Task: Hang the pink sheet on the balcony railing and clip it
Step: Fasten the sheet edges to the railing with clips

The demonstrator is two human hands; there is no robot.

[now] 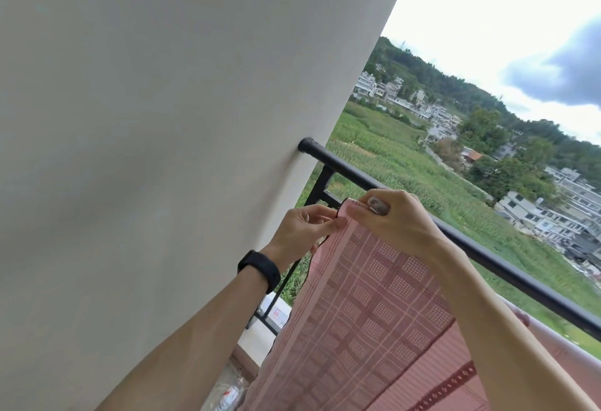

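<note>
We see both hands raised together at the top corner of the pink sheet (367, 306), close to where the black balcony railing (507, 261) meets the pale wall (146, 118). The left hand (305, 228) pinches the sheet's corner edge between thumb and fingertips, so it is clamped on the fabric. The right hand (393, 222) presses down on the sheet's top edge just beside the left one, its thumb touching the cloth, and its curled fingers are closed around a small pale clip (378, 206) that shows between them; how the clip sits against the fabric we cannot tell.

The sheet hangs downward from the two hands on our side of the railing, its checked pink weave spreading wide toward the bottom of the view, with a darker red patterned band (452, 388) low on the right. Its upper corner lies against the top rail, which runs from the wall mount down to the right. A dark trimmed edge follows the sheet's left side.

A black wristband (260, 269) sits on the left wrist. Beyond the railing lie green fields (390, 157), a cluster of pale buildings (559, 209), wooded hills and a cloudy sky.
</note>
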